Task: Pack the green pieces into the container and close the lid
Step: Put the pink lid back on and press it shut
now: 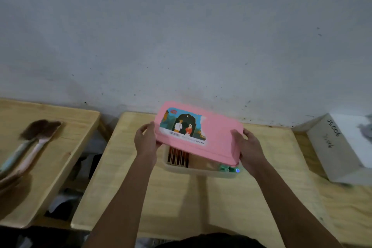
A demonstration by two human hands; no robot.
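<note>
Two brushes [34, 143] with brown bristles lie side by side on the left-hand tabletop [66, 119], one with a bluish handle and one with a pink one. A gap separates that from the middle tabletop [181, 207], where the action is.

The left hand [146, 141] grips the left end of the pink lid [219, 137], thumb on top and fingers curled under. The lid's sticker [184, 125] shows two cartoon figures under a dark arch with a crescent moon. There's small print along the bottom, but it's too blurry to read.

The lid sits tilted over the cream container [201, 173] and isn't seated, so the near side is still open. Inside you can see brownish-orange slats [178, 158] on the left and the green pieces [223, 167] in the near right corner. The right hand [248, 147] clasps the lid's right end the same way.

Far right, a white box [326, 147] has "JS006" handwritten on its side, with a second scribble underneath that I can't make out.
</note>
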